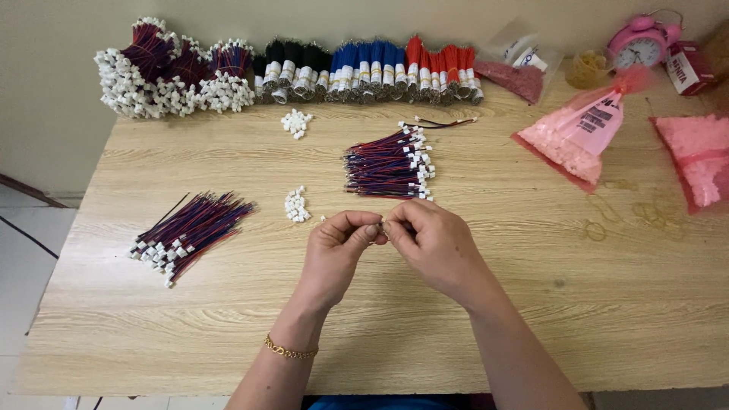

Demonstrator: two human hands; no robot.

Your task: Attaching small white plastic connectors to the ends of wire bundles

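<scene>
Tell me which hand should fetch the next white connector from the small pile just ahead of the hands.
Probably the left hand: the small pile of white connectors lies just up and left of it, while the right hand sits farther off on the other side. Both hands meet fingertip to fingertip, pinching something too small to identify.

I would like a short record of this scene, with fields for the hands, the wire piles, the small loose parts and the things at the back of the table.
left hand: fingertips pinched, meeting the right hand; what they hold is too small to tell
right hand: fingertips pinched against the left
wrist: gold bracelet on the left
near wire pile: red and blue wires with white connectors, just beyond the hands
left wire pile: same kind, lying apart
loose connectors: small white heap left of the hands
back row: bundled wires
right side: pink bags, pink alarm clock
surface: wooden table
</scene>
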